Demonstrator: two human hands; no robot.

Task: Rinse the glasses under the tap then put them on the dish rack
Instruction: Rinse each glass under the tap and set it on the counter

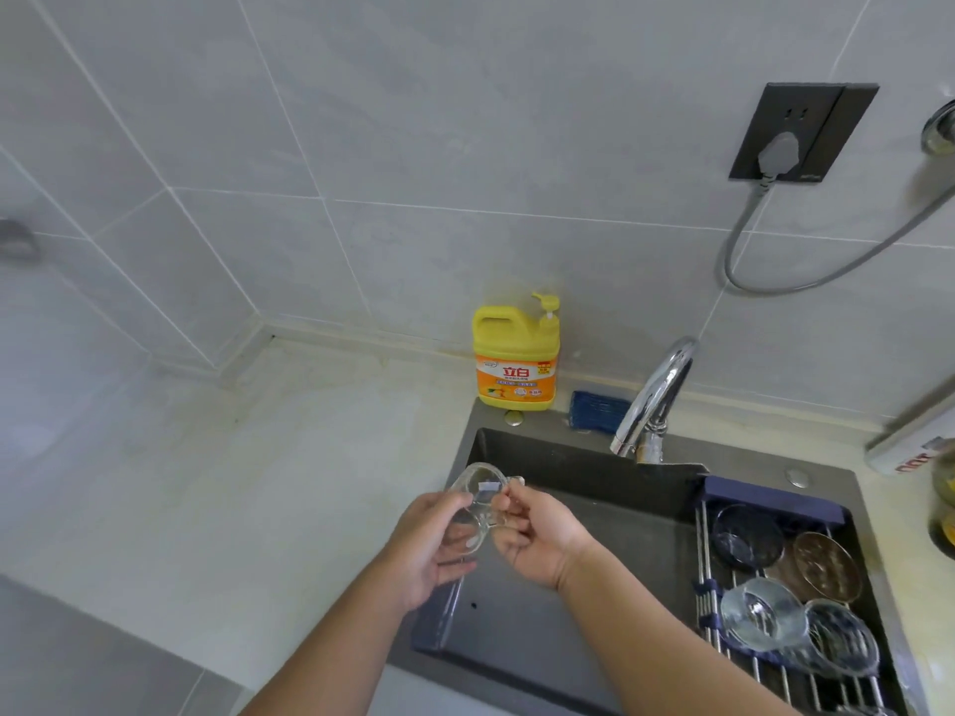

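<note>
Both hands held one clear glass mug (473, 496) above the left edge of the dark sink (568, 488). The left hand (431, 547) cupped the body from the 8 o'clock side with its fingers curled under the glass. The right hand (537, 534) pinched the handle side from about 4 o'clock. The mug lay tilted, its long axis running roughly 12 to 6 o'clock. The open mouth was at the far end, away from the person, and the base sat near the palms.

What mattered for the next step was where the chrome tap (653, 395) stood. Its spout ended at about 2 o'clock from the mug, well apart from it and over the back of the basin. No stream of water could be made out there. The mug would probably need to travel up and to the right, and the right hand, on the nearer side, seemed better placed to lead.

The dish rack (765, 496) spanned the right end of the sink, at about 4 o'clock from the hands and beyond the tap. Two clear glasses (759, 612) already lay on it near the front. A dark glass bowl (746, 534) lay behind them. The mug itself looked not yet rinsed.
</note>
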